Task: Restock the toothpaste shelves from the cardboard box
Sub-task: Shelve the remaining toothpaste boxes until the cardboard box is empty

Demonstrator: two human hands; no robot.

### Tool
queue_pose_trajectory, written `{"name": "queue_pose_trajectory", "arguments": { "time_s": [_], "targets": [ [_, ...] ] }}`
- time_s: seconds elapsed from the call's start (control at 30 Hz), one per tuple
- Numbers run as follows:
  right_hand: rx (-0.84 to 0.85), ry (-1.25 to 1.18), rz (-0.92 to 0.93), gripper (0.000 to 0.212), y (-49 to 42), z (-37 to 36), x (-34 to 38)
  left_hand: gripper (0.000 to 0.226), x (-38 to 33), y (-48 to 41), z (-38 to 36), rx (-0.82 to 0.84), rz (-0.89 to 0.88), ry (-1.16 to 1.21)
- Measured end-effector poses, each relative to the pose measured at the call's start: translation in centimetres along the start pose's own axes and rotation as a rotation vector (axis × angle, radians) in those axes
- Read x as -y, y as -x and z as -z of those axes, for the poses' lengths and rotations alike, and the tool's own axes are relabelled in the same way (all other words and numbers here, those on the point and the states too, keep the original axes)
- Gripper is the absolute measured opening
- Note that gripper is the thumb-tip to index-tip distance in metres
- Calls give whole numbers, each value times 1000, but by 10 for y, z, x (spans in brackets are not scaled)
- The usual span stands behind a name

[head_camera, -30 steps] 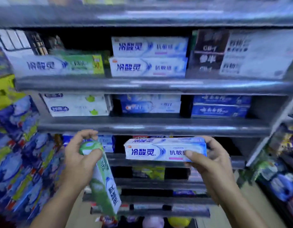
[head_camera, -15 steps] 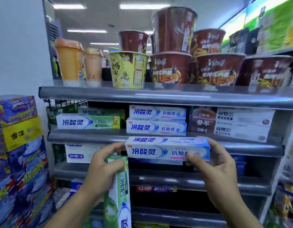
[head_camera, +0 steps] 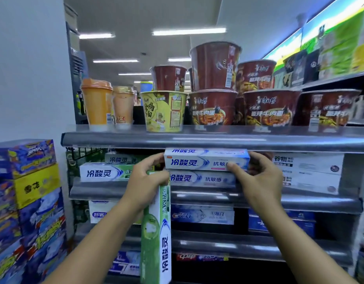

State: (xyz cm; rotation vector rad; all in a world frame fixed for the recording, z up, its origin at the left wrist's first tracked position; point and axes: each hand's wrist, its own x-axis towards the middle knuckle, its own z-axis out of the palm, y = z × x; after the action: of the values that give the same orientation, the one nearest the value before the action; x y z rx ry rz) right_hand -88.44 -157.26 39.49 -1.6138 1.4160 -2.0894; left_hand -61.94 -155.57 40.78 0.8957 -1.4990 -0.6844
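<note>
A blue-and-white toothpaste box lies level at the mouth of the toothpaste shelf, above a matching box. My right hand pinches its right end. My left hand grips the top of a green-and-white toothpaste box that hangs upright, and its fingertips touch the blue box's left end. A green-striped box lies on the same shelf to the left. The cardboard box is out of view.
Instant noodle cups and drink cups stand on the top shelf. White boxes fill the right of the toothpaste shelf. More toothpaste sits on lower shelves. Stacked blue and yellow packs stand at left.
Both hands rose, lifting the blue-and-white box from below the shelf up to the top of its stack. The view tilted upward, and the green box came up with my left hand.
</note>
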Motion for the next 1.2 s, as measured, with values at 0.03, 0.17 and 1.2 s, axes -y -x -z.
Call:
{"name": "queue_pose_trajectory", "arguments": {
  "time_s": [0.03, 0.17, 1.2],
  "targets": [
    [5, 35, 4, 39, -4, -3, 1, 64, -1, -5, -1, -10, 9, -8],
    [47, 151, 12, 28, -15, -13, -3, 48, 4, -23, -4, 6, 124, -77],
    [1098, -371, -353, 48, 135, -73, 57, 30, -7, 6, 78, -166, 151, 672]
  ]
}}
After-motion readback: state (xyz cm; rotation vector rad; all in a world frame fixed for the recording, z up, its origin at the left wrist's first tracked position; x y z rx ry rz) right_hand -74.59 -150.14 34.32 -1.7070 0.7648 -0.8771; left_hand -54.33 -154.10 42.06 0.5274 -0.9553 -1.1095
